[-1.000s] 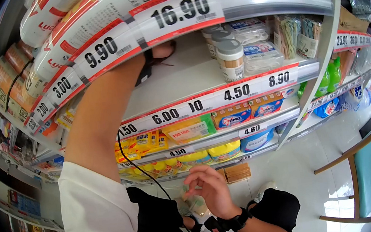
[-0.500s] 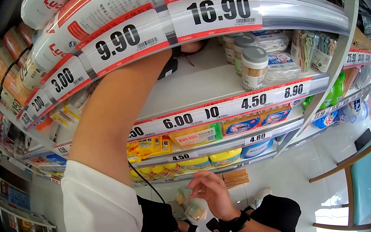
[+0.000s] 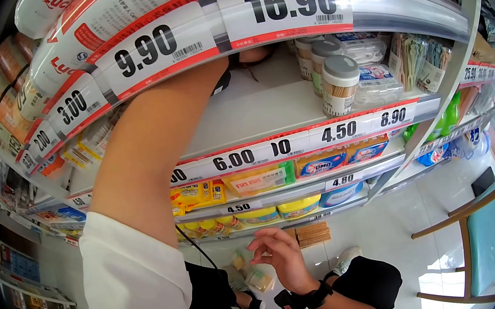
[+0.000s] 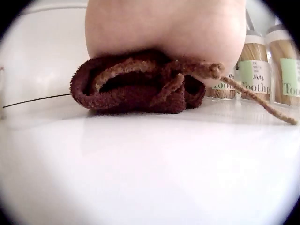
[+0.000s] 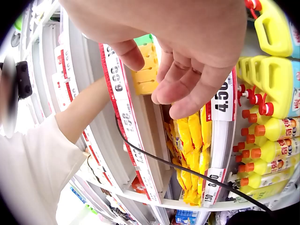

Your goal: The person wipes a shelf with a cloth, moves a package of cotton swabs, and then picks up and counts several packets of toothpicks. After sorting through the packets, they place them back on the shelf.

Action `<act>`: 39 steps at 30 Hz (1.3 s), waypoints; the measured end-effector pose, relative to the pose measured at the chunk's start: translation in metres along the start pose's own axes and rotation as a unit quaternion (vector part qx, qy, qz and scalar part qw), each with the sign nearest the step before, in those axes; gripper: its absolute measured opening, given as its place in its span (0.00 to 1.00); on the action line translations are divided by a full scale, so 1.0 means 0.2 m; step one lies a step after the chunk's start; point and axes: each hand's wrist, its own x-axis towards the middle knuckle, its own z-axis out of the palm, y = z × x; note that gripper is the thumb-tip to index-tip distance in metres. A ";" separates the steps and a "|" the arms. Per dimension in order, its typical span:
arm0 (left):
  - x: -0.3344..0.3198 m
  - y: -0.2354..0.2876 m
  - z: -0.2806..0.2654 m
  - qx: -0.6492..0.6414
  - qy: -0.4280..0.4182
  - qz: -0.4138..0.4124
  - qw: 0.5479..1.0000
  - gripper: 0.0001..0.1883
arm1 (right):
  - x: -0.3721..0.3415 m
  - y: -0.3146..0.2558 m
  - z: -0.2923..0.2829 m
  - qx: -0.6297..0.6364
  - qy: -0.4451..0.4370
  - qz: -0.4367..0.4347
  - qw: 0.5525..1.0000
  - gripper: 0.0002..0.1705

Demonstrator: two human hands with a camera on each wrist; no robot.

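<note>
The fingers of the left hand (image 4: 164,28) are out of sight, so whether they are apart or clamped on something cannot be told. The underside of that hand touches a maroon cloth (image 4: 136,101), which lies rolled on the white shelf (image 4: 150,164). A tan cord (image 4: 262,105) is knotted at the cloth, with one end trailing to the right.

The right hand (image 3: 285,258) hangs in front of the lower shelves with nothing in it; its fingers (image 5: 197,96) are loosely bent and the thumb stands apart from them. A dark band (image 3: 317,296) circles its wrist.

Just beyond the left hand, upright toothpick jars (image 3: 338,85) stand in a row, with clear boxes (image 3: 377,84) and bagged sticks (image 3: 412,63) to their right. The bare left forearm (image 3: 147,139) passes under the upper shelf edge, where the labels 9.90 and 16.90 hide most of the hand in the head view. White rolls (image 3: 120,22) lie above those labels.

Below the toothpick shelf sit orange boxes (image 3: 321,164) and yellow bags (image 5: 192,140), then yellow jugs (image 5: 276,89). A chair (image 3: 487,242) with a blue-green seat stands at the right on the pale floor (image 3: 405,228).
</note>
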 end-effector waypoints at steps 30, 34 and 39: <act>-0.03 0.01 0.11 -0.017 -0.088 0.031 0.995 0.23 | 0.00 0.03 0.03 -0.049 -0.002 0.006 0.999 0.15; -0.02 -0.01 0.15 0.010 -0.083 0.056 0.995 0.24 | 0.00 0.02 0.05 -0.059 -0.008 0.012 0.998 0.15; -0.07 0.03 0.13 -0.010 -0.081 0.034 0.996 0.24 | 0.01 0.03 0.07 -0.059 -0.021 0.011 0.998 0.15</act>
